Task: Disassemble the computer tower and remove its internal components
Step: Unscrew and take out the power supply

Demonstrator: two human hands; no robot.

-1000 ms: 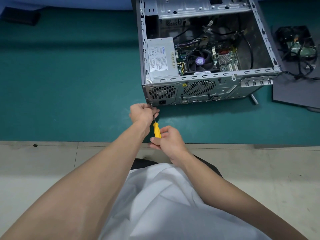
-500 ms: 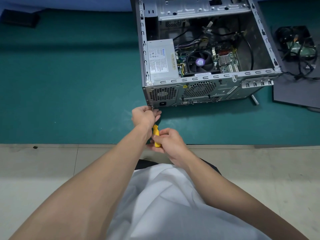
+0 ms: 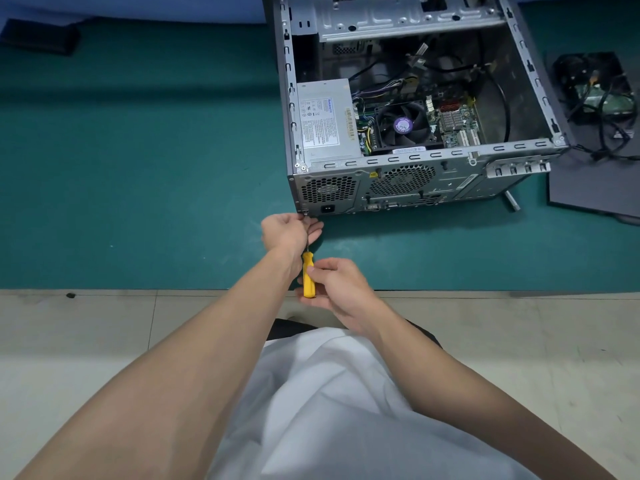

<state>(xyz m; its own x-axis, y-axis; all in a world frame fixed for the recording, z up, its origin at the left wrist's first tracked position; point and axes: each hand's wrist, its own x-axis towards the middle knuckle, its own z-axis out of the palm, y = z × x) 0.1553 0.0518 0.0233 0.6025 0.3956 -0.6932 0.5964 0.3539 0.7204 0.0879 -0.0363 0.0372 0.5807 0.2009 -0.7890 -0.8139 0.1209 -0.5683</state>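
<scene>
Green mat (image 3: 138, 168) carries the tower (image 3: 450, 183), lying on its side, open face up, rear panel toward the person; right hand (image 3: 341, 289) is wrapped round the yellow handle of the screwdriver (image 3: 308, 278); left hand (image 3: 289, 232) curls round the shaft near the tip, at the panel's lower left corner, by the PSU (image 3: 323, 119); screw too small to make out; judged step: a PSU fixing screw; keep shaft square to panel, press inward while turning so the bit does not slip; left fingers placed to catch the screw.
</scene>
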